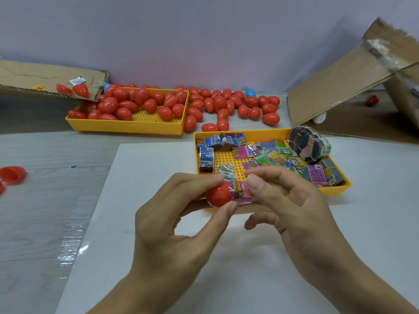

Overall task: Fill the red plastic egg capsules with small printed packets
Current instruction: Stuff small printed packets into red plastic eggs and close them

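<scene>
Capsule halves [12,175], red and open, lie at the far left edge of the grey table [45,211]. Further back, a flattened cardboard sheet [45,75] overlaps the corner of a yellow tray [127,125] heaped with closed red eggs [127,103], and more red eggs [226,105] spill across the table just right of it, a blue egg [250,92] among them. Over the white sheet [158,223] in the middle, the left hand [179,225] pinches a red capsule half [218,194] between thumb and fingertips. The half lies on its side, long axis running left to right, rounded end pointing left, mouth facing right. A pink printed packet [241,192] sticks out of that mouth, and the right hand [292,205] grips its free end with thumb and forefinger. Directly behind the hands, partly hidden by them, sits a second yellow tray [249,133] holding loose printed packets [267,155] and, in its far right corner, a banded bundle of packets [309,145]. A cardboard box [353,87] leans open at the far right
</scene>
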`<state>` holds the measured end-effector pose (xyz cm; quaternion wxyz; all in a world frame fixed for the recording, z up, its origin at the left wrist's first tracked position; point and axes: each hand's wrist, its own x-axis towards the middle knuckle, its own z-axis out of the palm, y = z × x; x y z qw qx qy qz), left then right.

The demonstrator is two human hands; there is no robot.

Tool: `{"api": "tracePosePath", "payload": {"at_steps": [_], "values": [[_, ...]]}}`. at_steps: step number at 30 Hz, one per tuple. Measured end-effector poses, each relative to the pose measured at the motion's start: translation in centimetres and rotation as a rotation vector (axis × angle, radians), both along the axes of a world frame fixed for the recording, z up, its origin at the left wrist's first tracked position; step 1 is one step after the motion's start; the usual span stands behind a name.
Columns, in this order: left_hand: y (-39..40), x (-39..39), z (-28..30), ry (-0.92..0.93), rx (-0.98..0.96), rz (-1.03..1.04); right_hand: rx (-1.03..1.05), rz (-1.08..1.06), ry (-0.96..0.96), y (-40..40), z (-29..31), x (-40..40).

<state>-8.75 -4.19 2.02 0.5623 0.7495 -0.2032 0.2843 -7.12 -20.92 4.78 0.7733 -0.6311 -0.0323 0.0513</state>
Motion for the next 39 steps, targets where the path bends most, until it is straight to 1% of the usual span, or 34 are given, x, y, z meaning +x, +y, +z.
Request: {"api": "tracePosePath", "payload": {"at_steps": [3,7,12,18,22,29,39], "values": [[0.0,-0.1,0.2,-0.051,0.073,0.068,0.02,0.047,0.014,0.0,0.2,0.1],[-0.2,-0.1,0.4,-0.105,0.175,0.104,0.076,0.136,0.132,-0.2,0.2,0.2],[-0.4,-0.1,0.2,-0.119,0.228,0.056,0.151,0.281,0.355,-0.8,0.5,0.8],[-0.4,0.0,0.0,-0.149,0.274,0.036,0.281,0.377,0.495,-1.8,0.8,1.2],[-0.4,0.0,0.1,-0.171,0.302,0.034,0.241,0.44,0.517,-2.1,1.1,1.3],[-0.5,-0.1,-0.1,-0.152,0.327,0.007,0.223,0.44,0.493,-2.2,1.1,1.4],[-0.3,0.3,0.0,0.023,0.251,-0.137,0.148,0.396,0.528,-2.0,0.8,1.5]]}}
